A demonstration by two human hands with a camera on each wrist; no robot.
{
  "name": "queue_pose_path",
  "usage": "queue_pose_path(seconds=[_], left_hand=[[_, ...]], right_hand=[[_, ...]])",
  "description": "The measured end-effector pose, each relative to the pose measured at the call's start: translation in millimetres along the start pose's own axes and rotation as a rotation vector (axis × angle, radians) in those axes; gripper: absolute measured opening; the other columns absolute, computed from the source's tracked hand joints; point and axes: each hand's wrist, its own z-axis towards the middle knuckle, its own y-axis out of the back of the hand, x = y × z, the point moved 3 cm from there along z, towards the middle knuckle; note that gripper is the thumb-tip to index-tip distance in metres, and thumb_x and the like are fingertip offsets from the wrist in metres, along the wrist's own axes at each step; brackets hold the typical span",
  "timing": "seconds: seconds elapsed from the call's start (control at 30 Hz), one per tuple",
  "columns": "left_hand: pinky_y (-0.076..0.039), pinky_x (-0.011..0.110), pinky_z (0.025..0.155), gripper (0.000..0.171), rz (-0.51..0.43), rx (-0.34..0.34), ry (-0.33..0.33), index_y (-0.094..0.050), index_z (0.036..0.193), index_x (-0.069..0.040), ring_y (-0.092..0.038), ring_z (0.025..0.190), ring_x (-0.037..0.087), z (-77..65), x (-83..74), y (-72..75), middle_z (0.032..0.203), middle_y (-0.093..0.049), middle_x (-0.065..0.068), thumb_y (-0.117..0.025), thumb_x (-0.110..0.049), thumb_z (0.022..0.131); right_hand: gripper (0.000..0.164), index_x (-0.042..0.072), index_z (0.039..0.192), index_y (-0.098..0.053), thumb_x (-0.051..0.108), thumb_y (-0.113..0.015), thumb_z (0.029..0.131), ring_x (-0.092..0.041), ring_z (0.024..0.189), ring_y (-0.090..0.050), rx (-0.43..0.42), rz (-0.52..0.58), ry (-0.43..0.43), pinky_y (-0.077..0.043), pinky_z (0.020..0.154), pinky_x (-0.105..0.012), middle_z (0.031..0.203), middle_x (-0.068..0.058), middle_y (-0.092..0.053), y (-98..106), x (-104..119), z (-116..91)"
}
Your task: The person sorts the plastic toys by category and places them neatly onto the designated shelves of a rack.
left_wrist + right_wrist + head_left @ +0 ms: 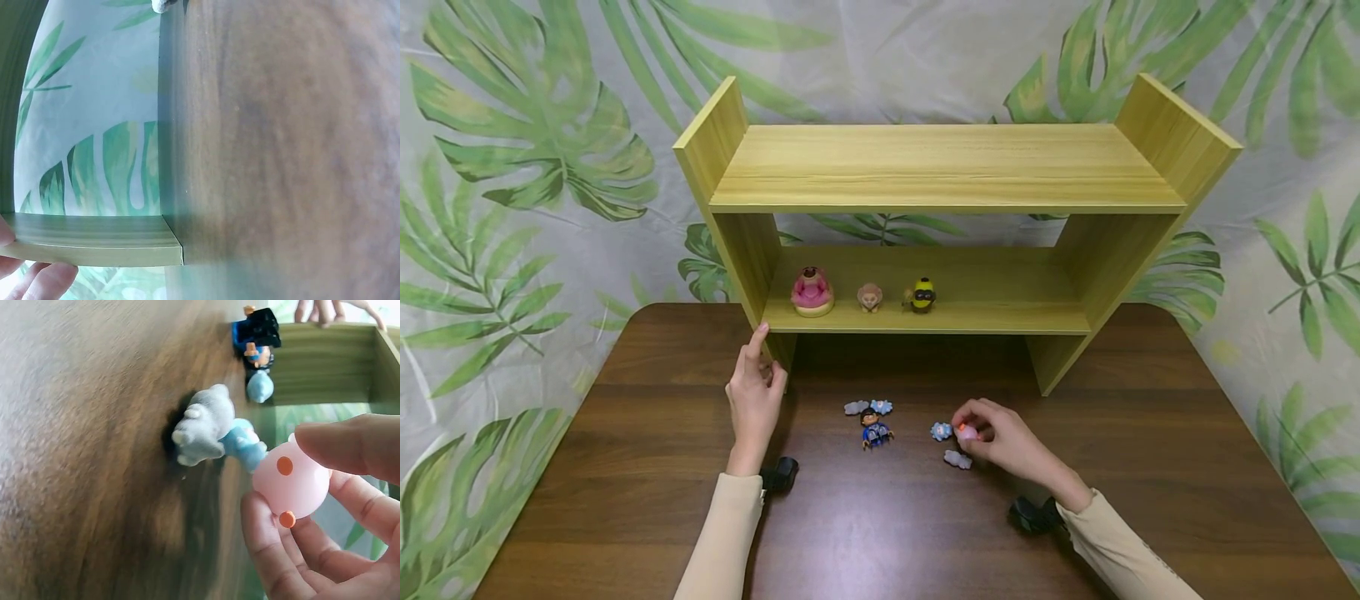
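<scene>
My right hand [1003,437] holds a small round pink toy figure [290,481] with orange spots, pinched between thumb and fingers over the table. Just left of it are a light-blue figure [941,431] and a grey animal figure [957,459]. My left hand [756,400] grips the front edge of the left side panel [94,255] of a wooden shelf, thumb on one side and fingers on the other, the index finger reaching up to the middle board's corner.
On the shelf's middle board [1000,312] stand a pink bear figure [812,292], a small lion-like figure [870,297] and a yellow-and-black figure [922,296]. A blue-clothed doll [876,432] lies on the table below, beside a grey figure [856,407] and another light-blue one [882,407].
</scene>
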Motion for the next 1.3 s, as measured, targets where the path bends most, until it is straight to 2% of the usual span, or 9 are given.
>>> queue_pose_path(seconds=[0.17,0.67,0.93,1.13,1.3], left_hand=[[-0.047,0.04,0.05,0.076,-0.001,-0.004,-0.001,-0.039,0.14,-0.028,-0.059,0.06,0.024,-0.4,-0.1,0.1,0.083,-0.05,0.013,-0.057,0.014,0.08],[-0.048,0.04,0.051,0.075,-0.007,-0.001,0.008,-0.039,0.14,-0.028,-0.058,0.059,0.023,-0.5,0.6,0.2,0.082,-0.05,0.014,-0.057,0.014,0.081],[-0.047,0.039,0.05,0.075,-0.007,0.002,0.003,-0.038,0.14,-0.028,-0.058,0.059,0.023,-0.2,0.5,0.1,0.082,-0.05,0.014,-0.057,0.014,0.081],[-0.046,0.039,0.05,0.076,-0.009,-0.002,0.0,-0.039,0.14,-0.029,-0.059,0.059,0.023,0.0,0.0,-0.1,0.081,-0.049,0.014,-0.057,0.014,0.08],[-0.047,0.04,0.051,0.076,-0.009,-0.007,-0.004,-0.039,0.14,-0.029,-0.059,0.059,0.023,0.5,-0.5,-0.3,0.081,-0.049,0.014,-0.057,0.014,0.08]], right_hand=[[0.018,0.009,0.098,-0.062,-0.001,-0.068,0.084,-0.018,0.082,-0.06,-0.012,0.03,0.007,-0.052,0.071,-0.031,0.094,-0.004,-0.063,2,4,1],[0.02,0.003,0.101,-0.063,-0.001,-0.07,0.083,-0.016,0.084,-0.06,-0.091,0.075,0.016,-0.052,0.073,-0.029,0.095,-0.002,-0.064,12,14,4],[0.024,0.005,0.103,-0.062,-0.004,-0.07,0.082,-0.021,0.089,-0.062,-0.138,0.116,0.095,-0.053,0.074,-0.029,0.099,-0.011,-0.066,19,26,7],[0.023,0.002,0.105,-0.062,-0.003,-0.07,0.083,-0.02,0.093,-0.064,-0.171,0.15,0.105,-0.052,0.078,-0.027,0.103,-0.006,-0.066,25,33,9],[0.022,0.0,0.107,-0.061,-0.001,-0.068,0.085,-0.019,0.094,-0.064,-0.176,0.193,0.131,-0.051,0.08,-0.026,0.107,-0.007,-0.065,29,36,10]])
